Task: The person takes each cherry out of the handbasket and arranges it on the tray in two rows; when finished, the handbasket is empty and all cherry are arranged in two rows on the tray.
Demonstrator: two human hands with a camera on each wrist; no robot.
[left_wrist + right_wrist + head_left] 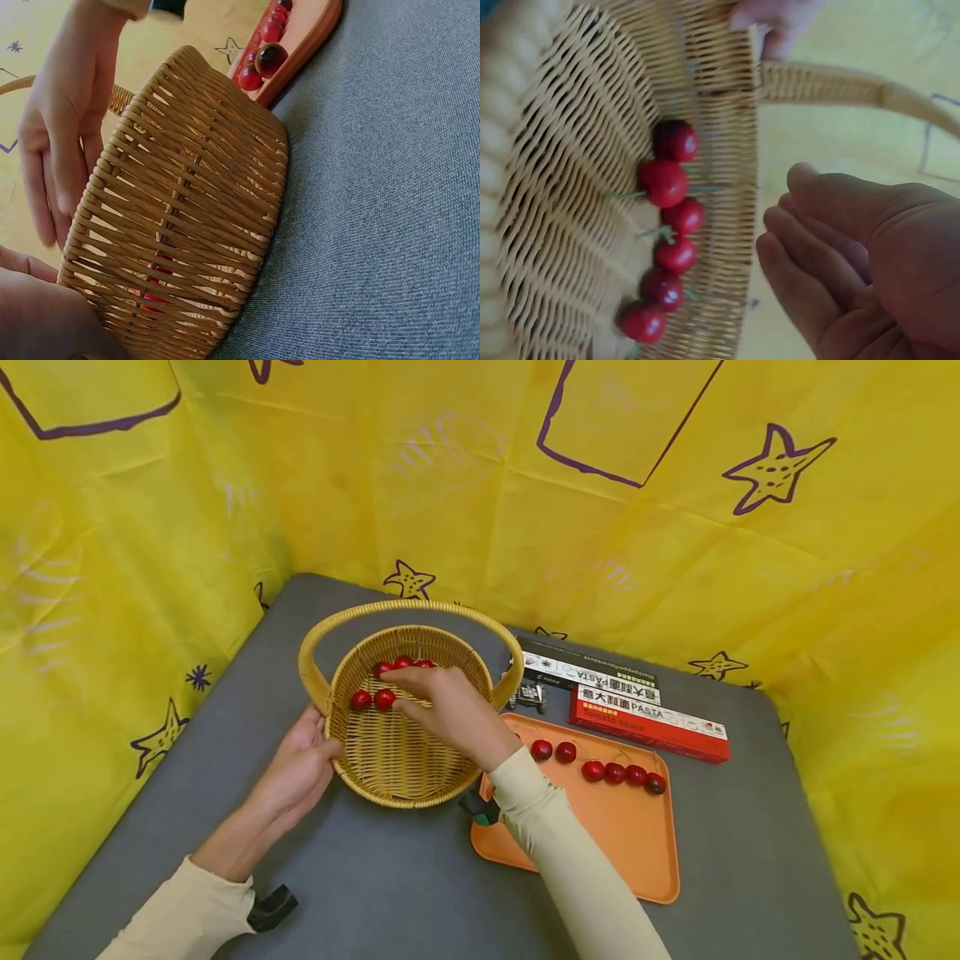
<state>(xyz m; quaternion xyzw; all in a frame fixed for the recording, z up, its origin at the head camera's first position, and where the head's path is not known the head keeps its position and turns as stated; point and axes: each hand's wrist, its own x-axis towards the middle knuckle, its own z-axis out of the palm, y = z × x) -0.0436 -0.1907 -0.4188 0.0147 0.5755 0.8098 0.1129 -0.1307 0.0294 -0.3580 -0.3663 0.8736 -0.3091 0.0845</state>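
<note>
My left hand (302,764) grips the left rim of a round wicker basket (401,777), thumb over the edge near the handle's foot. Several red cherries (664,184) with green stems lie along the far left inside wall of the basket. Over the basket's opening hovers my right hand (457,714), fingers extended and nothing between them in the right wrist view. Part of the basket's interior is hidden behind this hand in the head view. From the left wrist view, the outer weave (180,195) shows red cherries through its gaps.
Right of the basket lies an orange tray (622,835) with a row of cherries (615,773) along its far side. Behind it are a red-and-white pasta box (648,724), a black-and-white pasta box (588,672) and a small dark wheeled object (531,695). Yellow patterned cloth (465,485) surrounds the table.
</note>
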